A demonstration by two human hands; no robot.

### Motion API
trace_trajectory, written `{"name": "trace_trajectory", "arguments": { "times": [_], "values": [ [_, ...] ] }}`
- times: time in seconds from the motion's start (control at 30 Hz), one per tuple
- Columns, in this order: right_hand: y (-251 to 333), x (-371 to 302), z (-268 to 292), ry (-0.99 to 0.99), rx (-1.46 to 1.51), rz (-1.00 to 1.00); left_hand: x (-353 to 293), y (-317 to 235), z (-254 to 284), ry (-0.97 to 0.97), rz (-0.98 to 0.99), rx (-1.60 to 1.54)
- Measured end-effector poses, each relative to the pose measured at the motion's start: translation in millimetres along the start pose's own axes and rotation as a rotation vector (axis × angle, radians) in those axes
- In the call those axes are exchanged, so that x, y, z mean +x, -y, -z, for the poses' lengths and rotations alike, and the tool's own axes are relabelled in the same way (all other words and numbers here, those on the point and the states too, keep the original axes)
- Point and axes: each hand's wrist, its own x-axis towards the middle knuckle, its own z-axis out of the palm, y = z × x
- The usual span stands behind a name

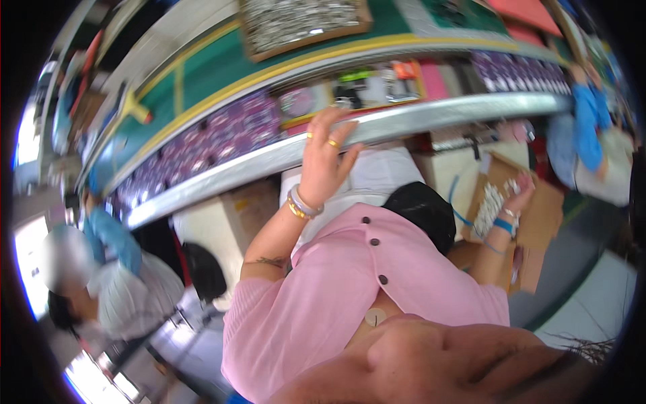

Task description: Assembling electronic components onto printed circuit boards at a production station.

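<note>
My left hand hovers over the metal rail of the line, rings and bracelets on it, its fingers apart and nothing seen in them. Just past its fingertips lies a shallow yellow-edged tray section with small items, some blurred. Off to the right, my right hand is at an open cardboard box. Inside the box is a heap of small white pieces. The right fingers are curled with small white pieces at their tips; their exact kind is too small to tell.
Purple patterned packs line the belt to the left, with more purple packs at the right. A carton of silvery parts sits across the green surface. Co-workers sit at left and right. A black bag-like object is near my lap.
</note>
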Motion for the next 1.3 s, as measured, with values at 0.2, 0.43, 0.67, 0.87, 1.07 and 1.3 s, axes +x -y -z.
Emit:
{"name": "trace_trajectory", "arguments": {
  "times": [0.2, 0.43, 0.67, 0.87, 1.07, 1.3],
  "values": [
    [-17.7, 22.7, -30.0, -0.052, -0.425, 0.468, -55.6, 104.2, 117.2, -0.217, 0.444, 0.714],
    [91.8, -44.5, -169.8, 0.183, -0.186, 0.722, -101.2, 161.9, 203.1, -0.015, 0.688, 0.966],
    [150.8, -124.6, -319.2, 0.832, -0.326, 0.953, -71.8, 126.2, 172.1, 0.135, 0.559, 0.821],
    [177.8, -172.6, -444.0, 1.338, -0.439, 0.972, 8.9, 95.3, 147.8, 0.256, 0.307, 0.578],
    [154.0, -191.3, -542.0, 1.155, -0.406, 1.394, 161.8, 129.1, 111.7, 0.065, -0.099, 0.497],
    [141.7, -200.4, -539.7, 1.158, -0.417, 1.508, 235.5, 194.8, 63.4, 0.122, -0.204, 0.427]
  ]
}}
